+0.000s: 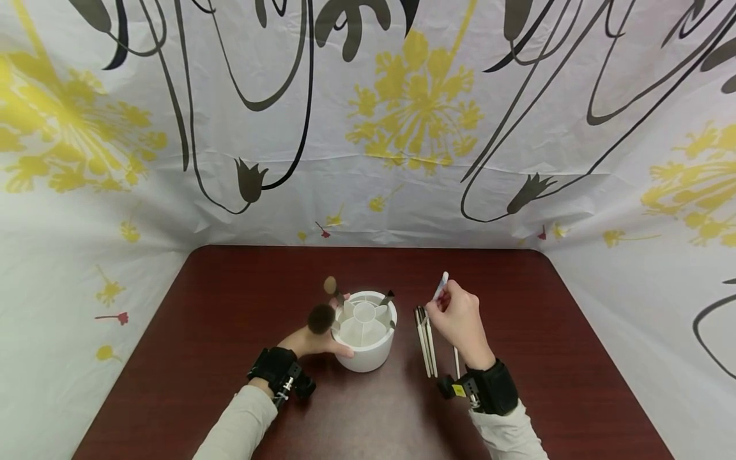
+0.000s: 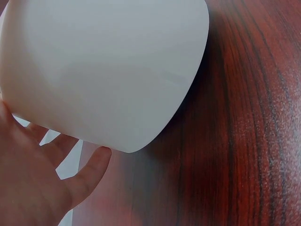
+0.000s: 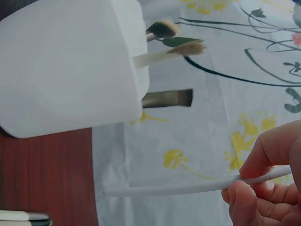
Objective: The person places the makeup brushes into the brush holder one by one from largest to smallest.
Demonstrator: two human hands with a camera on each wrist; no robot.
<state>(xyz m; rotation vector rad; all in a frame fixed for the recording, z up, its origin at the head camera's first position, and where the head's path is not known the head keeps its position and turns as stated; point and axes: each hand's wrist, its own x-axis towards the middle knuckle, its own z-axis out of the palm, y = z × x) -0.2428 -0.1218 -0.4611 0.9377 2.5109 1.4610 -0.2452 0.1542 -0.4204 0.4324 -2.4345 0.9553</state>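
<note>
A round white brush holder (image 1: 363, 359) with divided compartments stands on the table. My left hand (image 1: 313, 340) grips it from the left, thumb at the front and fingertips showing at the far rim; in the left wrist view the fingers (image 2: 94, 172) lie along its wall. Several makeup brushes stand in it, among them a big dark round one (image 1: 321, 318), a tan-tipped one (image 1: 330, 285) and a flat one (image 3: 169, 98). To the right of the holder, my right hand (image 1: 458, 319) pinches a slim white brush handle (image 3: 164, 190) between thumb and fingertips. Its other end is hidden by the hand.
Several pale-handled brushes (image 1: 426, 348) lie side by side on the dark wooden table (image 1: 259, 281), between the holder and my right hand. Another pale handle (image 1: 457, 363) lies partly under the right wrist. A patterned cloth (image 1: 368, 217) hangs behind the table's far edge.
</note>
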